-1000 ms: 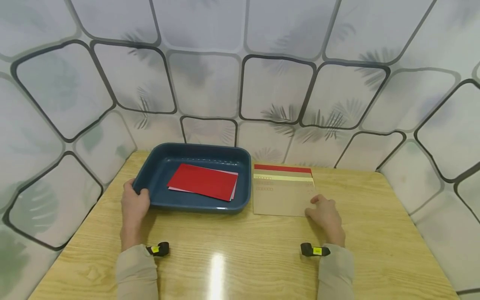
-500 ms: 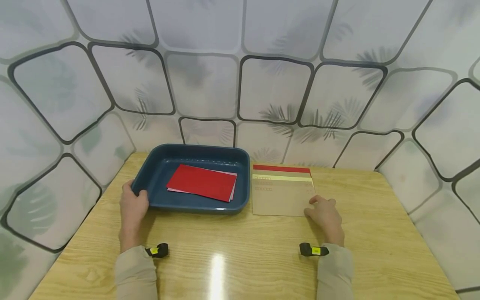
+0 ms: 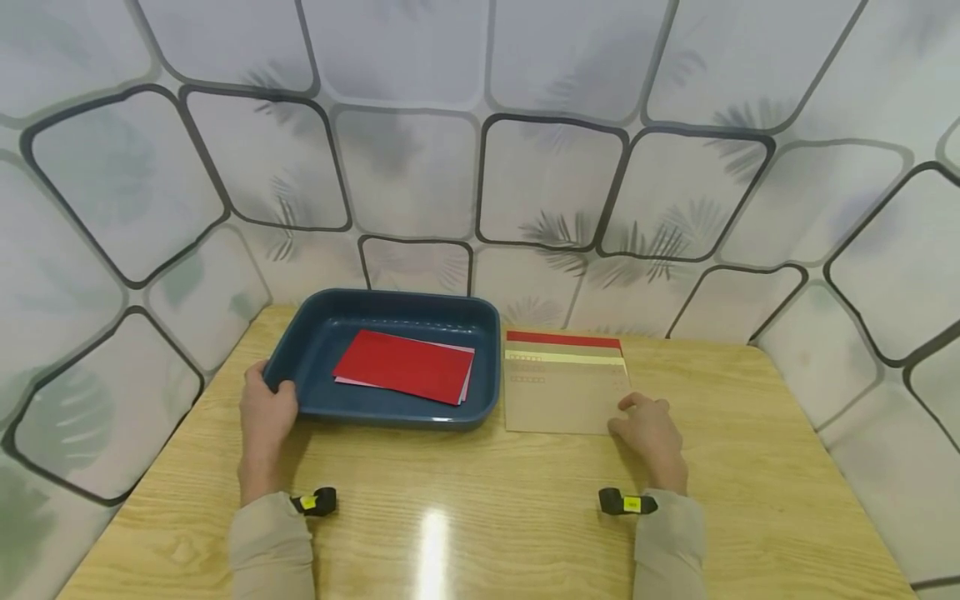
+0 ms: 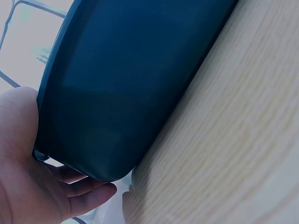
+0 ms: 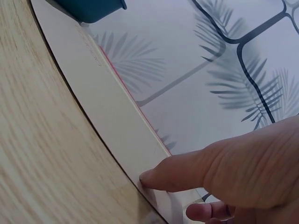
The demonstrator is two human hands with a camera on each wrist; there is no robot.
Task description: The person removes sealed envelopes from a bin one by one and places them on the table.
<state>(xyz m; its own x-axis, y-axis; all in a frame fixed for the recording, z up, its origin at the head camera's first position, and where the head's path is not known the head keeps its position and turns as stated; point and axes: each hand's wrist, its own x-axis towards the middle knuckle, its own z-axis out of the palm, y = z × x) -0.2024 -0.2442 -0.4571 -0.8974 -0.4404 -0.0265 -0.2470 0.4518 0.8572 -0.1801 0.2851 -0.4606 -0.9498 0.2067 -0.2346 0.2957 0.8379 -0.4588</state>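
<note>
A dark blue tray (image 3: 390, 417) stands at the left of the table. My left hand (image 3: 267, 408) grips its left end near the front corner, thumb over the rim; in the left wrist view the fingers (image 4: 93, 199) curl beneath that corner. Inside the tray lies a red envelope-shaped paper (image 3: 405, 367) over pale pink ones. Right of the tray, fanned envelopes show a brown one (image 3: 562, 400) on top, with yellow, tan and red strips behind. My right hand (image 3: 648, 433) holds their right end, thumb (image 5: 163, 176) on the brown face and fingers curled at the edge.
The light wooden table (image 3: 517, 517) carries both the tray and the envelopes. Behind it and along both sides rises a wall (image 3: 420, 167) patterned with dark outlines and leaves. Each wrist wears a black strapped camera (image 3: 622, 502).
Both hands keep their places on the tray and the envelopes. Only a very slight shift of the whole head view shows.
</note>
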